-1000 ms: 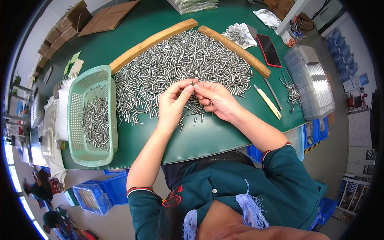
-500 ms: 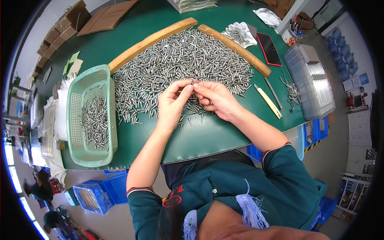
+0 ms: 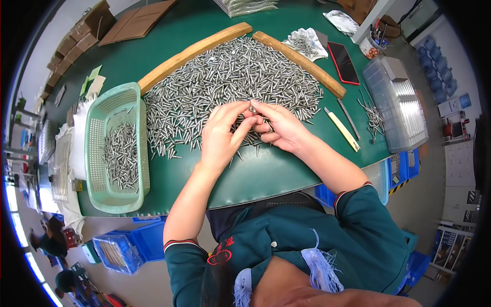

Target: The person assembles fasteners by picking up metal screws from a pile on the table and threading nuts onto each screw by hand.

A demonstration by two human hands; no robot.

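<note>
A wide pile of small pointed metal pins [image 3: 230, 71], screw-like in shape, covers the middle of the green table. My left hand [image 3: 221, 132] and my right hand [image 3: 281, 125] meet at the near edge of this pile. Both are closed, with thumbs and fingertips pinched around a small metal pin [image 3: 252, 109]. More pins may be tucked in the curled fingers of my right hand, but they are too small to make out. To the left stands a light green plastic basket [image 3: 94, 169] with many similar pins inside.
Two wooden strips [image 3: 197, 53] border the pile's far side. On the right lie a red-edged phone [image 3: 343, 64], a yellow-handled cutter [image 3: 343, 132], a bunch of thin metal pieces [image 3: 372, 115] and a clear plastic box [image 3: 396, 107]. Flattened cardboard [image 3: 135, 21] is at the back left.
The fingertips of both hands have shifted around the pin. My left fingers now reach further over, with the thumb lower, and my right fingers have curled in. The basket and pile stay put.
</note>
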